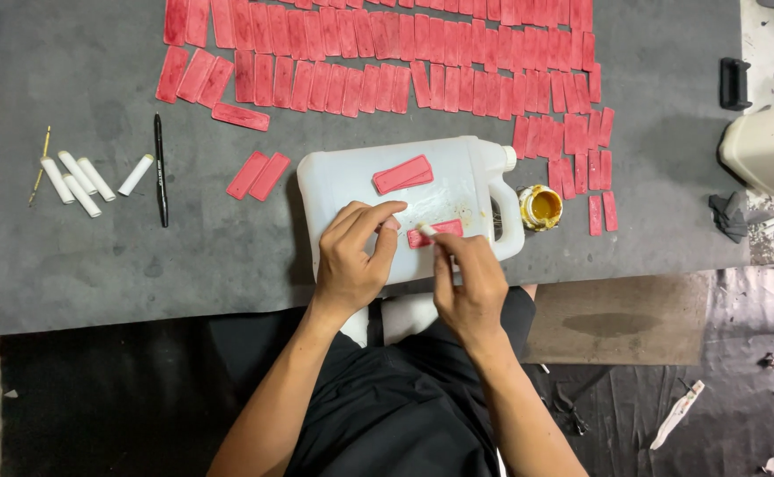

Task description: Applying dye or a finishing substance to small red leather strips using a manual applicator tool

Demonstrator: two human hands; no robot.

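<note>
Pinched in the right hand [473,284] grip was a small white stick [428,230], its tip on one red strip [435,232]; the left hand [351,256] pressed fingertips on that strip's end. It lay on a white plastic jug [343,177] lying flat, beside two stacked strips [403,174]. One open small pot [540,207] held yellow paste. On the grey tabletop [95,256]: five white tubes [82,179], one black pen [161,168], two loose strips [259,176], many more in rows [387,53].

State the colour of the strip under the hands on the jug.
Red strip, seen in the head view, on the white jug.
</note>
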